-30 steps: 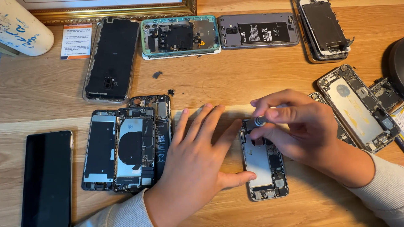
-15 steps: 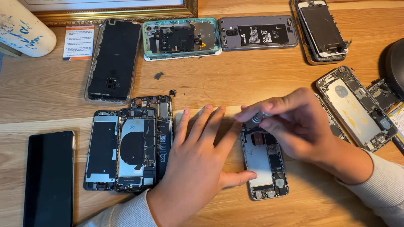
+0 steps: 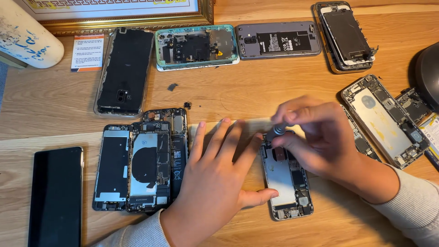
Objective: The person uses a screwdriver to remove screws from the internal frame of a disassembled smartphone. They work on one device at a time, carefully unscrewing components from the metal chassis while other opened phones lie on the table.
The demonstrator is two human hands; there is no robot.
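Since the earlier frames the left hand has stayed flat on the pale wooden desk, while the right hand has shifted slightly and blurred with motion. At far left lies a black glass-fronted phone, then a cluster of opened dark phone chassis. The left hand rests palm down, fingers spread, thumb touching the left edge of the opened silver phone body. Above that phone's top end, the right hand's fingers are pinched together on a small grey metal screwdriver handle. Further right lies another opened silver phone. Bare desk remains between the hands and the far row of phones.
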